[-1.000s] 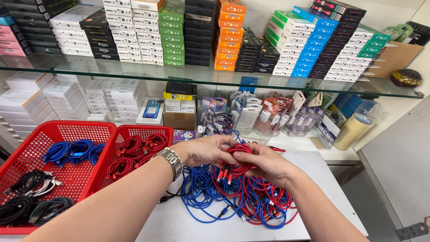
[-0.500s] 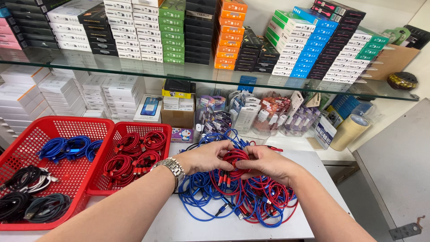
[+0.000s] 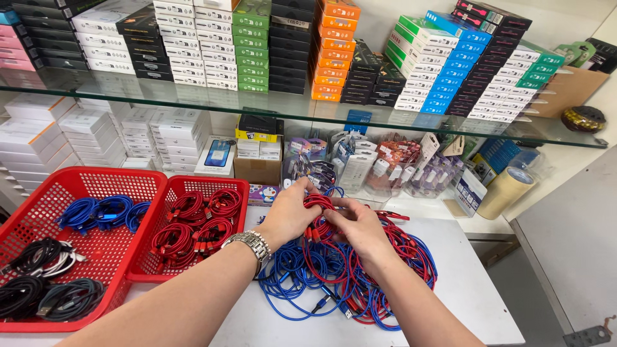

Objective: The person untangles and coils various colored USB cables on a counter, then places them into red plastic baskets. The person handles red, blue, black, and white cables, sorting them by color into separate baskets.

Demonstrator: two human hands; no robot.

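A tangled heap of red and blue cables [image 3: 385,270] lies on the white table [image 3: 469,289]. My left hand [image 3: 290,215], with a metal watch on its wrist, and my right hand [image 3: 360,228] both grip a loop of red cable [image 3: 319,222] at the top of the heap. Blue cables [image 3: 289,276] spread out below my hands.
A small red basket [image 3: 193,189] with coiled red cables stands left of the heap. A larger red basket [image 3: 71,186] holds blue, black and white cable coils. Glass shelves with stacked coloured boxes rise behind. A tape roll [image 3: 504,193] sits at the right.
Both hands have shifted slightly up and left on the heap, still working the red cable loop. The view has moved a little closer.
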